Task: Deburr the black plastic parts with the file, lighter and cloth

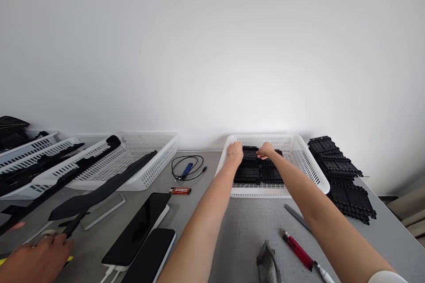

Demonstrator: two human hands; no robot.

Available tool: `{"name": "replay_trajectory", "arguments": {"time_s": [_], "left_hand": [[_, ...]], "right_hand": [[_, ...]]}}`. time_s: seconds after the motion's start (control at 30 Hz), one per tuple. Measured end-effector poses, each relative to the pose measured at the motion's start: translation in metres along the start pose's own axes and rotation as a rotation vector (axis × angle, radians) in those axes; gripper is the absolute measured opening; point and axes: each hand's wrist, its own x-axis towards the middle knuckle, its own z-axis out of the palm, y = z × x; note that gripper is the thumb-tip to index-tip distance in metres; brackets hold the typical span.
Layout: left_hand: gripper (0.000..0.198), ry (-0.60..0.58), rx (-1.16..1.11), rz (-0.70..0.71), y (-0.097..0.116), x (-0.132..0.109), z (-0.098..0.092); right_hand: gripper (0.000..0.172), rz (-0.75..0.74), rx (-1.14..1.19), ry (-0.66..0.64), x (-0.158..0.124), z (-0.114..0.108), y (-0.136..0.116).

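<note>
Both my arms reach forward into a white perforated basket at the far side of the grey table. Flat black plastic parts lie stacked inside it. My left hand rests curled on the left end of the stack. My right hand is curled over the top of the stack, fingers bent down onto a black part. What each hand's fingers actually grip is hidden by the knuckles.
More black parts are piled right of the basket. A red marker, a grey cloth and a metal blade lie near me. Phones, a lighter, a cable and other white baskets sit left. Another person's hand is bottom left.
</note>
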Motion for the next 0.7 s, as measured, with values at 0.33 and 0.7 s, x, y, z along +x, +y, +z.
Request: {"name": "replay_trajectory", "arguments": {"time_s": [0.33,0.7], "left_hand": [[0.02,0.21,-0.189,0.074,-0.004,-0.063,-0.034],[0.056,0.734,-1.115,0.003,-0.074,-0.337,0.018]], "right_hand": [[0.03,-0.265,-0.067,0.088,-0.076,-0.019,-0.002],[0.048,-0.568,0.077,-0.229,-0.291,-0.057,0.205]]}}
